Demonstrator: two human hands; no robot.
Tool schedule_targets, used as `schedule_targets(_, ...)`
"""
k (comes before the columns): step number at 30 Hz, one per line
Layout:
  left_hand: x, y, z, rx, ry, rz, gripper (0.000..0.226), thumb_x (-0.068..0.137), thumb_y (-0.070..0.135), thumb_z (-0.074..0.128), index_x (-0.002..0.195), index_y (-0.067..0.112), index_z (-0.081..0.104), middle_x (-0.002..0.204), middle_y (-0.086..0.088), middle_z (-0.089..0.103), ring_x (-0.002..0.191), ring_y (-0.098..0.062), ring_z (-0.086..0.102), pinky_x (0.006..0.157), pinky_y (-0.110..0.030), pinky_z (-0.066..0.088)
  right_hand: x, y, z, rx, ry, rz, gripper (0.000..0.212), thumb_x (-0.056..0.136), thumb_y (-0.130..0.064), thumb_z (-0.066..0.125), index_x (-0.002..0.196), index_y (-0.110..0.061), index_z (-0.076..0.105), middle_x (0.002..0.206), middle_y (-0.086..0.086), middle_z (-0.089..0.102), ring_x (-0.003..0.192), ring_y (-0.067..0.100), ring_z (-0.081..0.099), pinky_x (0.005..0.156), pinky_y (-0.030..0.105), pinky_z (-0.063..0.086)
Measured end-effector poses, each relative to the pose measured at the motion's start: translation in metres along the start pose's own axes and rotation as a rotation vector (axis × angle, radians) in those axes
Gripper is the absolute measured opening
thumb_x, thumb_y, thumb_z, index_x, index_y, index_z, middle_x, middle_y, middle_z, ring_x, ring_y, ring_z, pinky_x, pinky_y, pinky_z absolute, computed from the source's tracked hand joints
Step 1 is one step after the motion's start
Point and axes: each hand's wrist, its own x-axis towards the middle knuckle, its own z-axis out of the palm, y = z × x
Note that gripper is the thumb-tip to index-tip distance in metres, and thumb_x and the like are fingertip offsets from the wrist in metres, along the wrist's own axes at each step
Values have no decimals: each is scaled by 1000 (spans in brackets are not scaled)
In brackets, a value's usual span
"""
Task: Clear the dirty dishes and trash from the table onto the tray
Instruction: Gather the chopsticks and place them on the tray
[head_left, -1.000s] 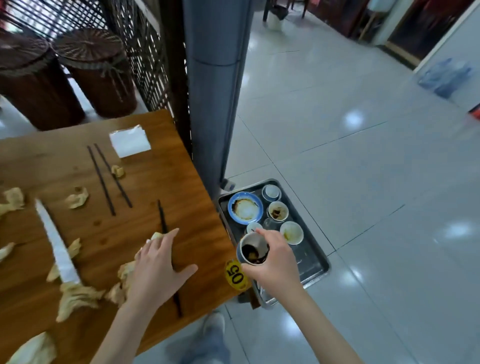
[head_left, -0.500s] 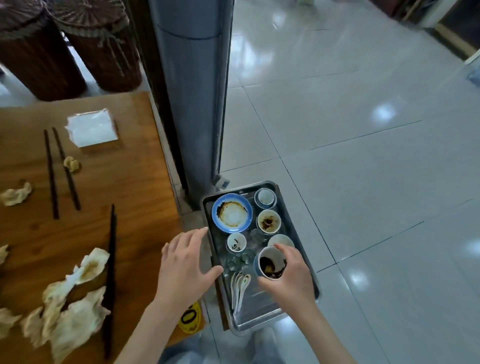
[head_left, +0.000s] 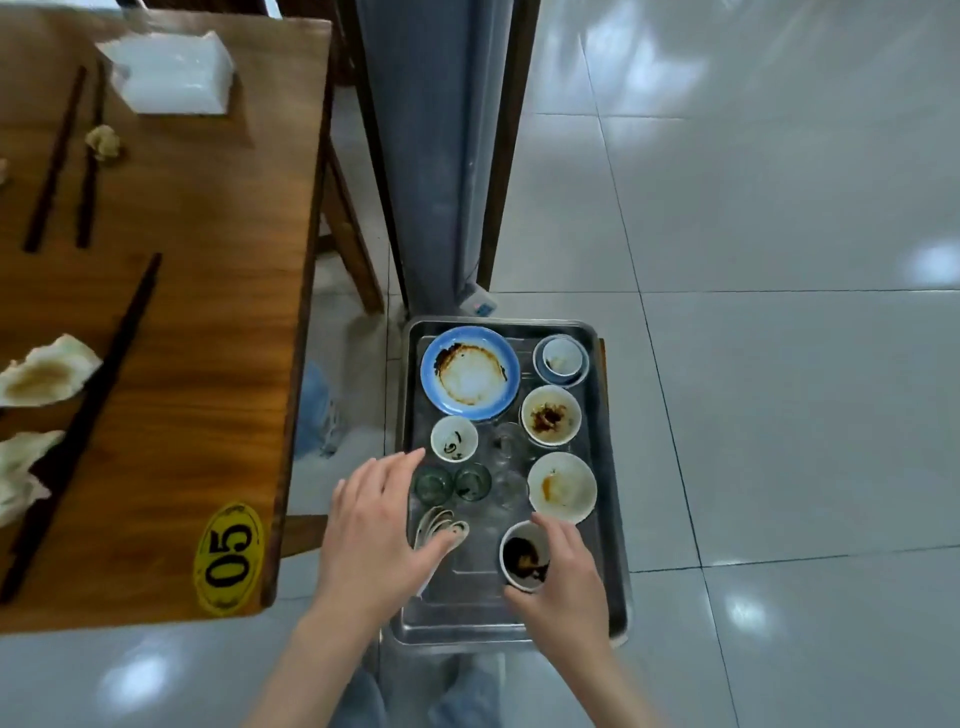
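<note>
1. The table (head_left: 208, 322) at left bears chopsticks (head_left: 88, 415), crumpled napkins (head_left: 47, 374) and a tissue pack (head_left: 171, 73).
2. The left hand (head_left: 374, 535) hovers over the tray (head_left: 618, 587) edge, fingers spread, holding nothing.
3. The right hand (head_left: 566, 577) curls round the sauce cup (head_left: 524, 556), upright over the tray's near right corner.
4. Remaining trash lies well left; the left hand is nearer.

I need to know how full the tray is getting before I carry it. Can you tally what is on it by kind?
Blue-rimmed plate: 1
Small bowls and cups, counting the cup the right hand holds: 5
Small glasses: at least 4, the clear ones are hard to tell apart
Spoon stack: 1, count within unclear
Total: at least 11
</note>
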Motion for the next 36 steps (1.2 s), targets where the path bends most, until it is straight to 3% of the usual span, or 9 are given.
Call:
schedule_targets(6,3,-24,35,12,46,-59,81,70,48,75,138,25,39,134,6,48,126,-14,39,107,-30,27,13,43,41,-104,-105,-40,73,69,-28,74,134,-27,40,132,-15,43,111,11,49,88,21,43)
schedule_targets(16,2,-50,74,20,75,-78,78,70,45,76,137,25,41,133,5,49,124,-14,39,106,-30,29,52,69,95,-123,-91,-35,70,69,-25,72,132,-24,42,133,-9,44,111,17,51,86,32,48)
schedule_targets(28,-4,-57,77,-2,70,-80,80,71,48,73,139,29,36,136,9,44,128,-11,34,106,-30,29,58,78,119,-108,-50,1,79,66,-30,79,134,-20,40,132,-5,46,113,16,50,90,25,45)
schedule_targets(36,-3,-52,77,25,69,-66,80,71,50,73,139,29,36,135,9,46,126,-11,37,106,-30,30,50,73,112,-131,-34,-15,86,68,-40,77,141,-24,32,145,-9,32,124,14,44,85,27,48)
